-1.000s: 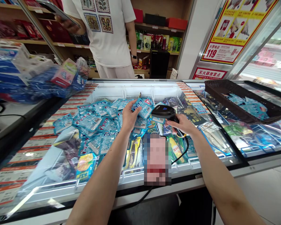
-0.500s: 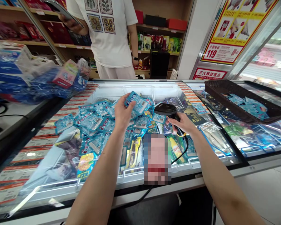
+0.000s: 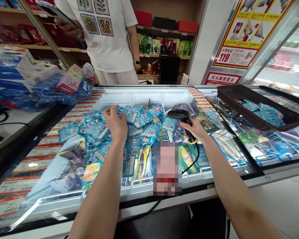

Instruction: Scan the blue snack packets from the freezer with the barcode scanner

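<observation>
Over the left part of a heap of blue packets, my left hand has its thumb and fingers apart, back of the hand up. Part of a packet shows between thumb and fingertips; whether they touch it is hidden. My right hand is wrapped round the handle of a black barcode scanner, whose head points left over the heap's right side. One blue packet lies just below the scanner head. The heap rests on the glass top of a chest freezer with packaged ice creams under it.
A dark brown basket with several blue packets stands on the right. Boxes in blue plastic are at the left. The scanner's black cable loops over the front edge. Another person stands behind the freezer with a phone.
My left hand has let go of the raised blue packet and moved left and slightly down. The scanner has shifted slightly to the right. The other person has moved left.
</observation>
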`<state>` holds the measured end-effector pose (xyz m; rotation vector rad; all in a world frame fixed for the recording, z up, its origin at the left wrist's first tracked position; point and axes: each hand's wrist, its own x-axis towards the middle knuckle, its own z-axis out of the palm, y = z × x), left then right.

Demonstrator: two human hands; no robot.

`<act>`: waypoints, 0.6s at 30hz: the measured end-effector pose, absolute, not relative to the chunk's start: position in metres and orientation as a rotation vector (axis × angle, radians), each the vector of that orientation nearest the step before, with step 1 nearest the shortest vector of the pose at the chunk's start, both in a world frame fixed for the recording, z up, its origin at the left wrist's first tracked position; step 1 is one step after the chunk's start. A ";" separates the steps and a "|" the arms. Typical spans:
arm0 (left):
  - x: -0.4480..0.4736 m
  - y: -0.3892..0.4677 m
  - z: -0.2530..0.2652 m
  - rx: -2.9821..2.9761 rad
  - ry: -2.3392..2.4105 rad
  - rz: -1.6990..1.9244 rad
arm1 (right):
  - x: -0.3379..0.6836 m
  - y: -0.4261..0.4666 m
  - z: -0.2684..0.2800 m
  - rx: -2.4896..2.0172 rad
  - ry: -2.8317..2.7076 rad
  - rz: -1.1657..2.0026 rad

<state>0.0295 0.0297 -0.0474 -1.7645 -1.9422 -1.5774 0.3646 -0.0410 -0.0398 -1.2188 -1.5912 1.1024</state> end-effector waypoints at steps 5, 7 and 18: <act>0.042 0.025 -0.045 -1.941 -1.897 -1.304 | 0.364 -0.042 -0.036 -1.246 -1.576 1.120; 0.051 0.022 -0.045 -2.085 -1.864 -1.138 | 0.364 -0.042 -0.037 -1.257 -1.571 1.114; 0.062 0.019 -0.049 -2.376 -1.882 -0.652 | 0.368 -0.035 -0.046 -1.237 -1.530 1.110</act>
